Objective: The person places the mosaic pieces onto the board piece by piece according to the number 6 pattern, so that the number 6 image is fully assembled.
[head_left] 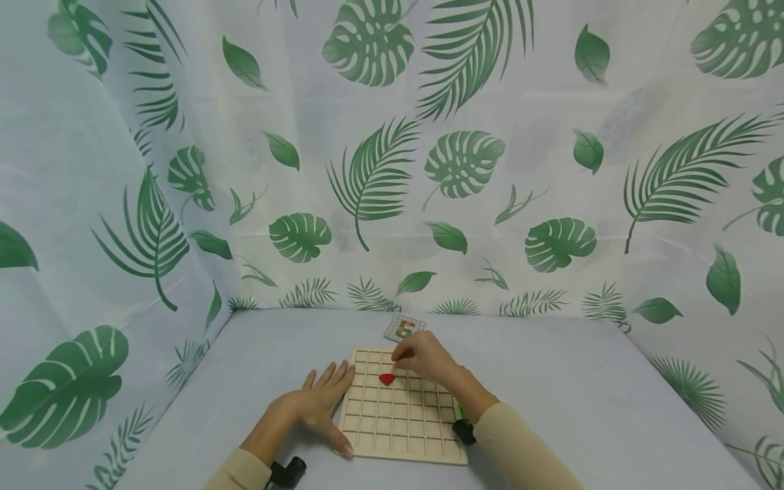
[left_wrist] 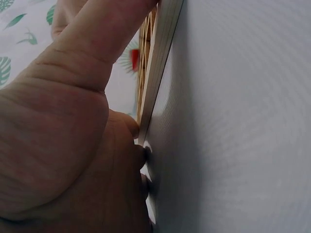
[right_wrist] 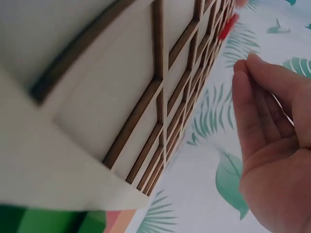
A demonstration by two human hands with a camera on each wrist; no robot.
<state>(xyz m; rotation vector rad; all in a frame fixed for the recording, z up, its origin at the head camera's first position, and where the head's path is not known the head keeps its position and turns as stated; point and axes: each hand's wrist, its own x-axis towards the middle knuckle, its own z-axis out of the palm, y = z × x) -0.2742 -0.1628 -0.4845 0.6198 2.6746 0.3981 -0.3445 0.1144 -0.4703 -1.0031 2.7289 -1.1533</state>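
Observation:
A square wooden grid board (head_left: 392, 427) lies on the table, divided into small cells by raised strips. My left hand (head_left: 321, 401) is spread at its left side, with the fingertips along the edge and the thumb near the front left corner; in the left wrist view the thumb (left_wrist: 92, 48) reaches the board's rim (left_wrist: 163, 53). Over the back part of the board is my right hand (head_left: 424, 355). Its thumb and fingertips meet in a pinch (right_wrist: 245, 63), with nothing showing between them. A small red piece (head_left: 386, 379) stands out from the grid, just below and left of those fingertips.
A small card (head_left: 404, 327) with a grid and a red and green pattern lies behind the board. Green pieces (right_wrist: 63, 221) and a reddish one (right_wrist: 119, 221) are beside the board's right edge, partly hidden by the right arm. Leaf-patterned cloth (head_left: 398, 170) surrounds the table.

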